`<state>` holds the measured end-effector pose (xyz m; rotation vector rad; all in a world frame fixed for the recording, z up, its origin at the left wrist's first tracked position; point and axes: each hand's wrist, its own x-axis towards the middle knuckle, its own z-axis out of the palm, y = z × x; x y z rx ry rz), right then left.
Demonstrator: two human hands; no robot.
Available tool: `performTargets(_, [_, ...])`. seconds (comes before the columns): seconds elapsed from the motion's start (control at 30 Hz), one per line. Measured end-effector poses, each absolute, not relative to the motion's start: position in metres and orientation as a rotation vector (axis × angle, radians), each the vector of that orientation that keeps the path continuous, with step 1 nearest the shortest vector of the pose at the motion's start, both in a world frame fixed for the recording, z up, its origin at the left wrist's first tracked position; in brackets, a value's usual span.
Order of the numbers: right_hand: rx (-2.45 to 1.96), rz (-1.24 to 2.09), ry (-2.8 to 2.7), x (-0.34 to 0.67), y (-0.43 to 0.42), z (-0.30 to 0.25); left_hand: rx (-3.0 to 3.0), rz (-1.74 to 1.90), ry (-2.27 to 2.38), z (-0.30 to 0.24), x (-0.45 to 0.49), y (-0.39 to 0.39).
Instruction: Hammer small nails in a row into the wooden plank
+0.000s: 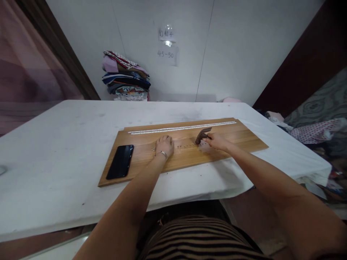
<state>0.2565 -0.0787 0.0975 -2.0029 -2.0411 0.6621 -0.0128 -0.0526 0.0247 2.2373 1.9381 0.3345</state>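
A claw hammer (201, 137) with a dark head is held by its handle in my right hand (216, 141), low over the wooden board (235, 141). A short row of nails (185, 146) stands in the board to the left of the hammer head. Palm down on the board, my left hand (165, 145) rests left of that row, its fingers lying on the wood; the undersides of the fingertips are hidden. Several loose nails (153, 148) lie just left of this hand. Two pale measuring strips (184, 128) run along the board's far side.
A black phone (120, 161) lies on the board's left end. The board sits on a table with a white cloth (67, 155). Folded clothes (126, 77) are stacked at the back by the wall, where paper notes (166, 54) hang. Dotted fabric (317, 130) is at the right.
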Motion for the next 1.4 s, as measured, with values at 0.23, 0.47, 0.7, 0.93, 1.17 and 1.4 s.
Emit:
performTargets(0.23, [-2.030,0.662,-2.070,0.2545,-0.0782,0.1010,2.252,0.340,1.941,0.0215,-0.0126,-0.0513])
performTargets(0.47, [-2.031,0.661,-2.049,0.2560,-0.0764,0.0942,2.249,0.350,1.938,0.0209,-0.0125,-0.0505])
performTargets(0.7, [-2.023,0.657,-2.056,0.2542,-0.0783,0.1023,2.250,0.368,1.927,0.0208,-0.0130,-0.0507])
performTargets(0.93, [-2.091,0.636,-2.075,0.2506,-0.0803,0.1036,2.241,0.377,1.923,0.0190,-0.0132,-0.0497])
performTargets(1.17, [-2.037,0.659,-2.028,0.2536,-0.0797,0.1015,2.237,0.370,1.924,0.0224,-0.0123,-0.0517])
performTargets(1.4, [-2.058,0.641,-2.068,0.2536,-0.0768,0.0978,2.232,0.324,1.938,0.0290,-0.0118,-0.0547])
